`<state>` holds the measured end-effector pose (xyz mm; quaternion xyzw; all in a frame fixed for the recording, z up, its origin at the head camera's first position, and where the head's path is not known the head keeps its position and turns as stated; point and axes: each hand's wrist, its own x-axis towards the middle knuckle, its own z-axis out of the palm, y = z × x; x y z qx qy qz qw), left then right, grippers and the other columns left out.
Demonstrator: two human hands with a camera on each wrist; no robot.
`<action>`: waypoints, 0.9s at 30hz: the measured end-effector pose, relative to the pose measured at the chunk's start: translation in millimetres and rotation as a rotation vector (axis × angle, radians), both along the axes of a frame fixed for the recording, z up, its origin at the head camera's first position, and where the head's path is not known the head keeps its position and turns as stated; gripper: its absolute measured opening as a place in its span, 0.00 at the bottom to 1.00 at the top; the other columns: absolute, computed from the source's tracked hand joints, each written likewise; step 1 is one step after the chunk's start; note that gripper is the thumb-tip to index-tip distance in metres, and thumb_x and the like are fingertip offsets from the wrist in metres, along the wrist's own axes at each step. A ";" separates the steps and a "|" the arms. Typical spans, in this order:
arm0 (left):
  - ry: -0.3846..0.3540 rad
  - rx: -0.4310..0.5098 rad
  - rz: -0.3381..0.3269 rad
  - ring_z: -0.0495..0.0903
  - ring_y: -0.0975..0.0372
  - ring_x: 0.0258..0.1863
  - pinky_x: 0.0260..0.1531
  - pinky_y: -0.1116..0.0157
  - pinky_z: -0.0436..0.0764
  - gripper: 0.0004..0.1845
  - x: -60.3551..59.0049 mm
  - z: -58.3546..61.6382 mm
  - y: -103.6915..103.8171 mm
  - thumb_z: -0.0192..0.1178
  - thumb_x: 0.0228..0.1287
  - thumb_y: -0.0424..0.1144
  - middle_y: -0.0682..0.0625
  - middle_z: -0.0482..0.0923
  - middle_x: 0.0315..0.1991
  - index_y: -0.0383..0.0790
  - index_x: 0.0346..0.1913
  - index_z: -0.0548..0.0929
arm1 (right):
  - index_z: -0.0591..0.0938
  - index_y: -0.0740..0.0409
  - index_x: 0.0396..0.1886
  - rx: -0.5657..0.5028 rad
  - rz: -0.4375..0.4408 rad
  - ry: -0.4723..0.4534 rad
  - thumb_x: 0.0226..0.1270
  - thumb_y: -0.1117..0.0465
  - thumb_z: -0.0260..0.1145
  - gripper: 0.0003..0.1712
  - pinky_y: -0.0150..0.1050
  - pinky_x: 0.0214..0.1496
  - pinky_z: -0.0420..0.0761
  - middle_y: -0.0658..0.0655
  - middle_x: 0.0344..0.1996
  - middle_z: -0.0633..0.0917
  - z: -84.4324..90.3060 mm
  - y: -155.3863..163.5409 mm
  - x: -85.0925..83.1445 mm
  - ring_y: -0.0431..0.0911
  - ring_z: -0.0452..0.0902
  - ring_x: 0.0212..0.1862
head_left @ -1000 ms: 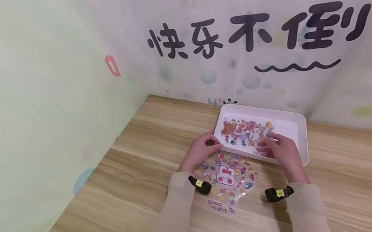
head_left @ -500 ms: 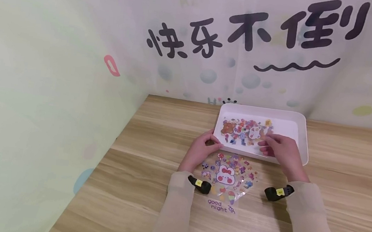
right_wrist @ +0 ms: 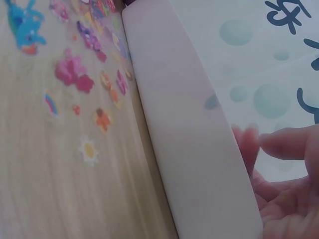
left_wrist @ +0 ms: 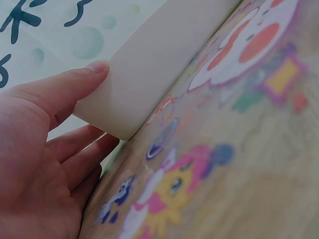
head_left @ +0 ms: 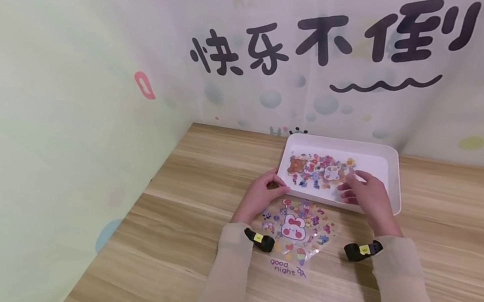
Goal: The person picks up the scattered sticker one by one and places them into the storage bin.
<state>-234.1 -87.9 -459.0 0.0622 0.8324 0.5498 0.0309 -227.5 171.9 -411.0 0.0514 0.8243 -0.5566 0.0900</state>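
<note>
Right of centre, the white tray is pinched at its lower-left corner by the left hand, while the stickers inside could be creased if snagged by the right hand, whose thumb and fingertips are close together, any grip being impossible to tell.

The white tray looks like smooth, softly shiny plastic, and the rabbit-printed sheet like clear, glossy plastic film with bright glints. The tabletop has a smooth wood-grain finish, while the backdrop and the beige sleeves look like matt cloth.
</note>
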 end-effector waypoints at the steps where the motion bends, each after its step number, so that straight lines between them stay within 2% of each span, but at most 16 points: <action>1: -0.004 0.003 0.000 0.59 0.66 0.62 0.59 0.65 0.60 0.09 -0.1 -0.2 0.0 0.62 0.52 0.52 0.68 0.60 0.61 0.53 0.31 0.78 | 0.52 0.63 0.67 -0.003 -0.001 0.002 0.66 0.42 0.46 0.39 0.37 0.37 0.79 0.65 0.43 0.78 0.2 0.4 -0.1 0.47 0.79 0.36; 11: -0.006 -0.005 0.004 0.59 0.64 0.62 0.59 0.63 0.61 0.10 -0.6 -0.2 -0.6 0.62 0.52 0.52 0.66 0.60 0.62 0.53 0.32 0.78 | 0.39 0.62 0.68 0.017 0.035 -0.014 0.65 0.39 0.45 0.45 0.37 0.38 0.79 0.68 0.47 0.76 2.7 0.7 -0.5 0.53 0.75 0.41; 15: -0.011 -0.015 0.003 0.59 0.65 0.62 0.59 0.63 0.61 0.10 0.0 0.1 0.2 0.61 0.52 0.53 0.67 0.60 0.62 0.53 0.32 0.78 | 0.38 0.60 0.69 0.062 0.020 -0.012 0.65 0.39 0.45 0.46 0.39 0.36 0.79 0.68 0.45 0.73 0.6 1.3 -1.5 0.53 0.75 0.36; 21: -0.015 -0.015 0.001 0.59 0.64 0.62 0.59 0.62 0.60 0.11 0.3 1.0 1.8 0.61 0.51 0.54 0.67 0.60 0.62 0.53 0.32 0.78 | 0.41 0.57 0.69 0.121 -0.023 -0.009 0.64 0.38 0.46 0.45 0.41 0.32 0.76 0.66 0.45 0.69 -0.7 2.9 -2.6 0.51 0.72 0.28; 27: -0.010 -0.020 0.005 0.59 0.64 0.62 0.59 0.63 0.60 0.11 1.4 2.3 2.0 0.61 0.50 0.55 0.66 0.60 0.62 0.54 0.32 0.78 | 0.53 0.59 0.67 0.124 -0.053 0.002 0.64 0.40 0.47 0.40 0.40 0.29 0.75 0.65 0.46 0.68 -0.4 1.6 -4.7 0.50 0.69 0.30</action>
